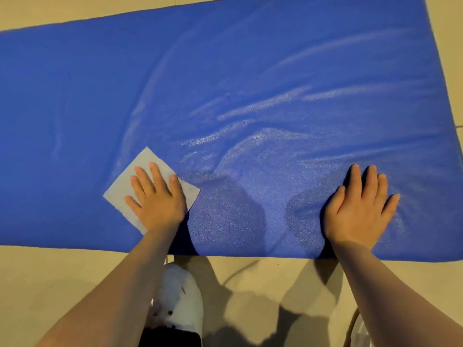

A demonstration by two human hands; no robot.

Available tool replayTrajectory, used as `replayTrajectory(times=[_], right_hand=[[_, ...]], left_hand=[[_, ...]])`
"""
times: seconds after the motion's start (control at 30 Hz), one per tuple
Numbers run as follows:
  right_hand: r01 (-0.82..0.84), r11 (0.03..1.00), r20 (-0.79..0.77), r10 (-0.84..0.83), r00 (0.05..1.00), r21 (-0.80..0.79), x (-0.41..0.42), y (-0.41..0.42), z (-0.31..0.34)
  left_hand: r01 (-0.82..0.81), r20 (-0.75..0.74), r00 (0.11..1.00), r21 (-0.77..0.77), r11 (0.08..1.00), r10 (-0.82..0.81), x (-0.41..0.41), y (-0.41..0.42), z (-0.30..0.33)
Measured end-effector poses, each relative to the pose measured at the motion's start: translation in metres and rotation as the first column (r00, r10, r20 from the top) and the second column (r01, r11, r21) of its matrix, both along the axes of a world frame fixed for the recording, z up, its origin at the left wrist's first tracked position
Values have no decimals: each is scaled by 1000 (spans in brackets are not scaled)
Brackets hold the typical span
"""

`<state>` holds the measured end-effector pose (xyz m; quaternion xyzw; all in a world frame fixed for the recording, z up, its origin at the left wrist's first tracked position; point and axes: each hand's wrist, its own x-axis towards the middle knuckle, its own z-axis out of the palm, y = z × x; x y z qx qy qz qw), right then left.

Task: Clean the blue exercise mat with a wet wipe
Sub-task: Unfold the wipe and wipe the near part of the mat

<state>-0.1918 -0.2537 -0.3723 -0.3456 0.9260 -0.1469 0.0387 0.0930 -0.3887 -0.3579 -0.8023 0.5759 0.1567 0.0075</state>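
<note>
The blue exercise mat (pixel 250 71) is spread flat on a tiled floor (pixel 250 291), its near long edge running just ahead of the person. A grey-white wet wipe (pixel 117 194) is pressed onto the mat near that edge by the left hand (pixel 156 200), whose fingers are held straight and spread over the sheet rather than curled round it. The right hand (pixel 360 209) is laid flat on the bare mat well to the right, fingers also extended, apparently to hold the mat down. Glistening streaks and a damp sheen are seen across the middle and right of the mat, so that part is judged to be wiped already; the left part, beyond the wipe, appears matt and dry and is judged to be left to do. A faint dark smudge is visible on the wipe's right corner. The task is therefore taken as roughly half done. No container, such as a wipe packet or bin, is seen. A white shoe (pixel 180 291) is visible on the floor below the left forearm.
</note>
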Motion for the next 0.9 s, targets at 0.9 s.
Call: replayTrajectory(times=[0.9], right_hand=[[22,999,-82,-25,996,-33,1,-2,-7]], left_hand=[[95,30,995,-76,993,-93,-39,-100,-7]])
